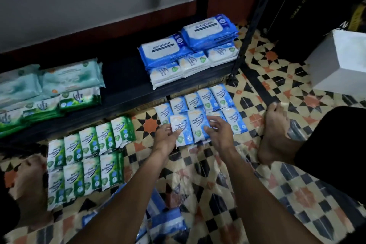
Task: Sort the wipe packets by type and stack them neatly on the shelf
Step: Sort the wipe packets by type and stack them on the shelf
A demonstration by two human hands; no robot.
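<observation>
Small blue-and-white wipe packets [208, 99] lie in rows on the tiled floor in front of the black shelf [126, 93]. My left hand [166, 138] pinches the lower left edge of one blue packet [179, 127]. My right hand [217, 132] holds the neighbouring blue packet [198, 125] by its right side. Green-and-white packets [87, 154] lie in rows on the floor at left. On the shelf stand large blue packs [208, 31] over small white-blue ones [190, 65] at right, and pale green packs [71, 77] over green ones [39, 107] at left.
A black shelf post [249, 27] stands right of the blue packs. A white box [340, 61] sits on the floor at far right. My bare feet [277, 130] rest on the tiles on either side. More blue packets [164, 222] lie under my arms.
</observation>
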